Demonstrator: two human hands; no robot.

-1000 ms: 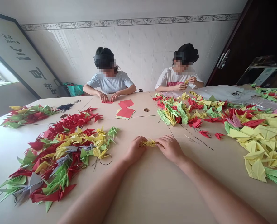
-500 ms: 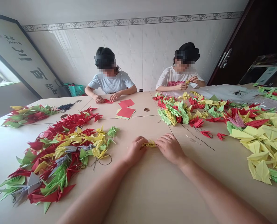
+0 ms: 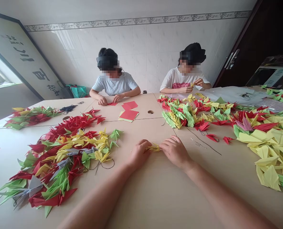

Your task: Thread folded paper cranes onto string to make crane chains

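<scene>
Near the middle of the table (image 3: 151, 197), a small bundle of yellow folded paper (image 3: 154, 147) lies between my two hands. My left hand (image 3: 141, 154) has its fingers closed on the bundle's left end. The right end is pinched by the closed fingers of my right hand (image 3: 174, 150). Part of the bundle is hidden under the fingers. To the left spreads a large pile of red, yellow, green and grey folded paper pieces (image 3: 67, 149). On the right is a pile of pale yellow folded pieces (image 3: 272, 143).
Two people sit across the table, one with red paper squares (image 3: 130, 115) in front, the other holding a small yellow piece (image 3: 192, 84). A colourful pile (image 3: 179, 111) and thin dark thread (image 3: 207, 144) lie beyond my right hand. Dark cord (image 3: 68, 109) is at back left.
The view has shifted slightly. Both my hands keep nearly the same place and hold on the yellow bundle. The hands of the people opposite have moved a little.
</scene>
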